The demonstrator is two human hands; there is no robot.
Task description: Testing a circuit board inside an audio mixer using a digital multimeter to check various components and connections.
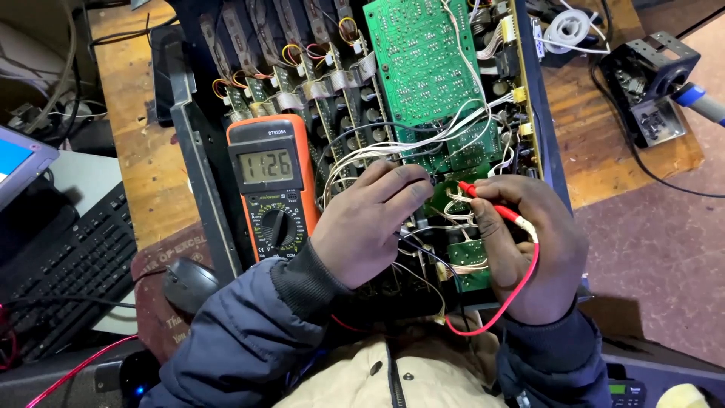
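My right hand [529, 245] grips a red test probe [489, 202], its tip pressed on a small green circuit board [453, 198] inside an opened electronic chassis [196, 174]. A red lead [521, 291] loops from the probe under my wrist. My left hand [370, 223] is curled with its fingertips down on the same board area; whatever it pinches is hidden by the fingers. An orange multimeter [272, 185] with a lit number display lies in the chassis just left of my left hand. A large green circuit board [419, 60] stands behind, with white wires [423, 140] running across.
A black keyboard [72, 264] and black mouse [189, 283] lie at the left on a mat. The wooden bench [143, 151] carries the chassis. A soldering iron stand [653, 83] sits at the back right. A white tape roll [568, 29] lies at the top.
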